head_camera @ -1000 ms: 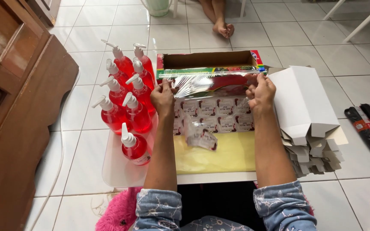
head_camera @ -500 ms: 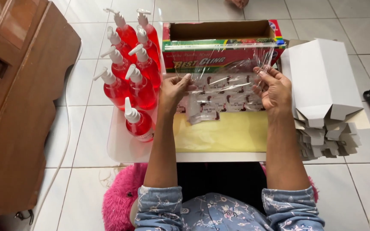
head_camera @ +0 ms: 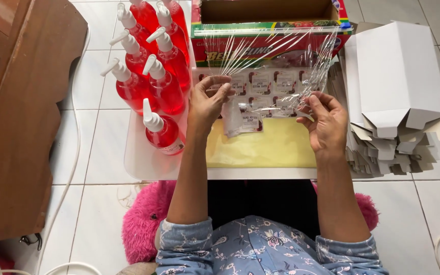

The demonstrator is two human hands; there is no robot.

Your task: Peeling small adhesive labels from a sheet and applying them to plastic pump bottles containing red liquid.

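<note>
Seated at a low white table [head_camera: 138,163], a person pinches a sheet of cling film [head_camera: 271,61] taut with left hand [head_camera: 207,102] and right hand [head_camera: 327,122], drawn from its box [head_camera: 271,30] above sticker labels [head_camera: 260,86], apparently ready for tearing off.

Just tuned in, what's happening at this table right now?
A person seated at a low white table holds a sheet of clear cling film stretched out from its box. The left hand pinches one edge, the right hand the other. Below the film lie a label sheet and yellow paper. Red pump bottles stand at left, folded white cartons at right.
</note>
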